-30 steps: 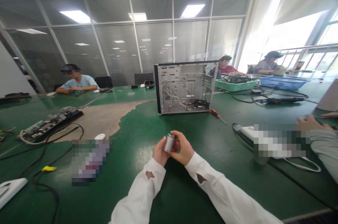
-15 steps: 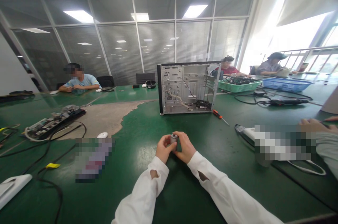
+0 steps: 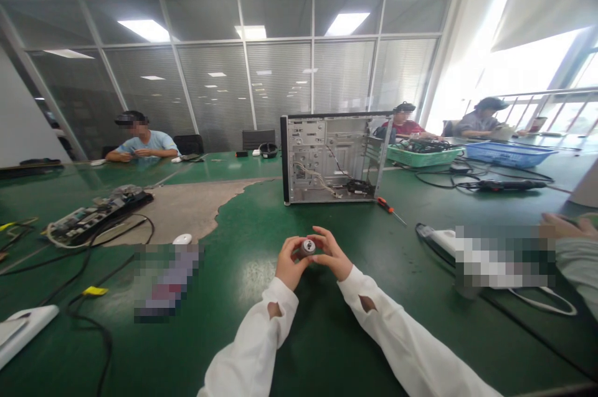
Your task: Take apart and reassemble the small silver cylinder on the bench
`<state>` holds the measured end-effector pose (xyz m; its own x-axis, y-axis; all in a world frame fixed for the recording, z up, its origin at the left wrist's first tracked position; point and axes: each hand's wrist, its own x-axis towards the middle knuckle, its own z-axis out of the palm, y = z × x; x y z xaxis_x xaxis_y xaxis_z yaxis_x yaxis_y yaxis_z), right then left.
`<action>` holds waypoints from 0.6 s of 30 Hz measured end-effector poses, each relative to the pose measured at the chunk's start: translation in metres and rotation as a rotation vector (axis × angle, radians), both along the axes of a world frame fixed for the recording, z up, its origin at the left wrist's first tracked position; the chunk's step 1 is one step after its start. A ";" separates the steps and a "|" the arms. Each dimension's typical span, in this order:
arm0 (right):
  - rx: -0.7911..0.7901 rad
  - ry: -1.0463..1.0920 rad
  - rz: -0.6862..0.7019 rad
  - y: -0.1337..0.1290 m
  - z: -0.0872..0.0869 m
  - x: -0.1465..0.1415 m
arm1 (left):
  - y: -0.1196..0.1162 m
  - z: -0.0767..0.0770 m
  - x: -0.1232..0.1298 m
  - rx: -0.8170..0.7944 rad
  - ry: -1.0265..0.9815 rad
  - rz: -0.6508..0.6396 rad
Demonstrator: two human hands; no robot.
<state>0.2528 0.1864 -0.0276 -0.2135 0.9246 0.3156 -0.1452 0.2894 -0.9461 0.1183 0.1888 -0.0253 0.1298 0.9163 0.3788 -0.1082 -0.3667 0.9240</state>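
The small metal cylinder (image 3: pixel 308 249) is situated between the fingers of both hands, over the green desk (image 3: pixel 252 322), with one round end visible. The left hand (image 3: pixel 289 263) pinches it from the left side. The right hand (image 3: pixel 336 257) has curved fingers at the right side, close to it; whether they also press, I cannot tell. Beyond them stands an open computer case (image 3: pixel 334 160).
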 end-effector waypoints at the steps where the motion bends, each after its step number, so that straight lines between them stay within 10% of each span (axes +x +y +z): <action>1: -0.081 0.061 0.004 0.002 -0.001 0.001 | -0.001 0.002 0.001 0.016 0.012 0.013; 8: -0.498 0.204 0.161 -0.003 0.009 0.004 | -0.012 0.012 0.003 0.090 0.087 0.066; 18: -0.440 0.192 0.158 -0.005 0.006 0.002 | -0.006 0.008 -0.001 0.213 0.257 0.148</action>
